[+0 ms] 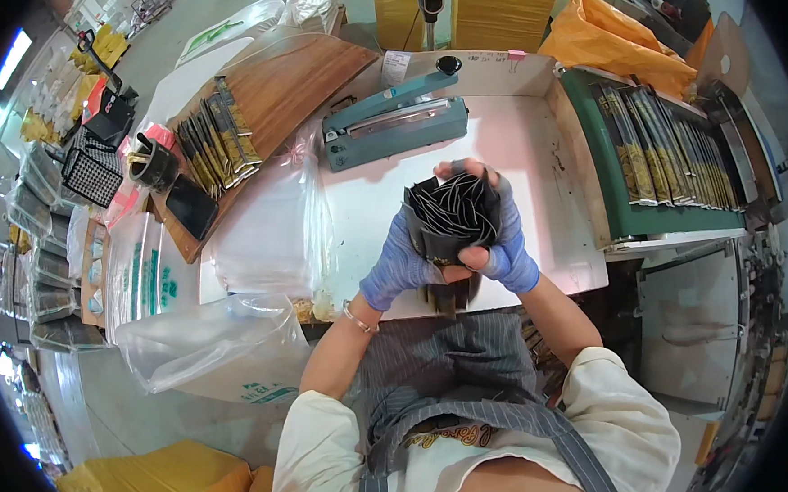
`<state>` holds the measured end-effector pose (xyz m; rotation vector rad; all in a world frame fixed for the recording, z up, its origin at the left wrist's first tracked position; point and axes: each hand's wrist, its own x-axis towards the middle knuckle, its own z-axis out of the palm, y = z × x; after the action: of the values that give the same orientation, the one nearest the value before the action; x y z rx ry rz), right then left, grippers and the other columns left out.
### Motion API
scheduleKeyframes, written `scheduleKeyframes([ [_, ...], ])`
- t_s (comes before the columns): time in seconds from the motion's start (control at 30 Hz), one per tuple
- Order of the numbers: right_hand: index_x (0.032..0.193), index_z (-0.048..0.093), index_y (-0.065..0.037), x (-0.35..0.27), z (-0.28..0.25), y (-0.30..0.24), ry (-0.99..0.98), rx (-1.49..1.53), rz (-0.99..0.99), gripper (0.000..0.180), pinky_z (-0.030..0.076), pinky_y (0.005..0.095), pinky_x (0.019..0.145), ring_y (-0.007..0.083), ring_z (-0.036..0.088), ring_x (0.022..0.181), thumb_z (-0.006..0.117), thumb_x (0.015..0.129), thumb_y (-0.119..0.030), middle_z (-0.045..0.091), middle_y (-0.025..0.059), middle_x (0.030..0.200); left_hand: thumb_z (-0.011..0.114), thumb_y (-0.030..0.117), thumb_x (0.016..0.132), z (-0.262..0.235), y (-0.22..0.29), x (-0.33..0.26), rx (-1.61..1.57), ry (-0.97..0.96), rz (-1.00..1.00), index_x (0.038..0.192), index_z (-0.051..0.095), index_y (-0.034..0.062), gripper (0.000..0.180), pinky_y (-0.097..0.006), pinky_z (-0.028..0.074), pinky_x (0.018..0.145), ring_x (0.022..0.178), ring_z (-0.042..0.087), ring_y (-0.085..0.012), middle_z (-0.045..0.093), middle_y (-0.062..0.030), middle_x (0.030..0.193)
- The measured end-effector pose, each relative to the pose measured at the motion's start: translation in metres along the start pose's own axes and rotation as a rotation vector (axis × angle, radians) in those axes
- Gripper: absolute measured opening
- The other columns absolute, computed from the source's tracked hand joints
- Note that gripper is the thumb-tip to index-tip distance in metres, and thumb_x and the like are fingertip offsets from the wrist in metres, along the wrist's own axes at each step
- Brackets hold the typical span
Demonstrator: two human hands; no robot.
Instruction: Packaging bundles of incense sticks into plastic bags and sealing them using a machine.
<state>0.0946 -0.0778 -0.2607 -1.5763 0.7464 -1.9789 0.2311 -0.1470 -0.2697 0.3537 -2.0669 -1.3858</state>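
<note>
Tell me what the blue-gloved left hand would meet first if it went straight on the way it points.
The left hand would first meet the bundle of thin, flat black packets, already against it. Beyond that, the blue-gloved right hand's fingers seem next, though depth is unclear.

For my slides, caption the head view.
Blue-gloved left hand and right hand grip bundled flat dark packets near a long teal sealer.

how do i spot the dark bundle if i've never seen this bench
Find the white table with the blue-green sealer on it. Nearer the person, the left hand and right hand clasp a dark bundle. Unlike the left row of packets and the right row of packets, it is gripped from both sides, its wavy thin edges facing the camera.
</note>
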Motion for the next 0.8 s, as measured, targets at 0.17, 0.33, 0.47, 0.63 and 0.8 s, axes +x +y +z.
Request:
scheduleKeyframes([
  [0.17, 0.136, 0.032, -0.002, 0.014, 0.013, -0.027, 0.021, 0.19, 0.726, 0.084, 0.037, 0.0356, 0.096, 0.0238, 0.046, 0.113, 0.073, 0.066, -0.028, 0.044, 0.0134, 0.126, 0.078, 0.034, 0.063, 0.0, 0.037, -0.039, -0.804, -0.05, -0.499, 0.123, 0.046, 0.0038, 0.075, -0.03, 0.045, 0.09, 0.101, 0.057, -0.0191, 0.057, -0.0078, 0.112],
  [0.33, 0.097, 0.062, 0.003, -0.043, 0.003, 0.023, -0.251, 0.552, 1.031, 0.039, 0.045, 0.0329, 0.087, 0.0235, 0.058, 0.095, 0.066, 0.064, -0.018, 0.061, 0.0164, 0.098, 0.071, 0.036, 0.073, 0.039, 0.01, -0.123, -1.348, 0.044, -0.98, 0.123, 0.047, 0.0023, 0.065, -0.031, 0.043, 0.093, 0.104, 0.055, -0.0209, 0.056, -0.0104, 0.116],
  [0.47, 0.088, 0.061, 0.002, -0.063, 0.013, 0.037, -0.125, 0.697, 1.154, 0.03, 0.05, 0.0338, 0.077, 0.0247, 0.061, 0.085, 0.066, 0.065, -0.018, 0.06, 0.0173, 0.092, 0.068, 0.019, 0.076, -0.036, -0.034, -0.12, -0.275, -0.365, -0.689, 0.116, 0.052, 0.0027, 0.047, -0.03, 0.046, 0.085, 0.096, 0.058, -0.0192, 0.059, -0.0077, 0.105],
  [0.63, 0.087, 0.06, 0.001, -0.081, 0.014, 0.051, -0.019, 0.615, 1.188, 0.027, 0.052, 0.0356, 0.074, 0.0276, 0.061, 0.083, 0.064, 0.07, -0.02, 0.06, 0.019, 0.092, 0.066, 0.0, 0.073, -0.192, -0.083, -0.1, 0.666, 0.408, -0.418, 0.079, 0.056, 0.0043, 0.013, -0.023, 0.045, 0.059, 0.062, 0.049, -0.0097, 0.054, 0.0005, 0.07],
  [0.8, 0.088, 0.061, 0.001, -0.092, 0.033, 0.061, -0.015, 0.56, 1.257, 0.027, 0.052, 0.033, 0.073, 0.0243, 0.062, 0.08, 0.064, 0.072, -0.021, 0.061, 0.0168, 0.092, 0.067, 0.011, 0.076, -0.212, -0.116, -0.116, 0.642, 0.371, -0.375, 0.079, 0.057, 0.004, 0.012, -0.028, 0.045, 0.063, 0.063, 0.051, -0.0169, 0.056, -0.0049, 0.069],
])
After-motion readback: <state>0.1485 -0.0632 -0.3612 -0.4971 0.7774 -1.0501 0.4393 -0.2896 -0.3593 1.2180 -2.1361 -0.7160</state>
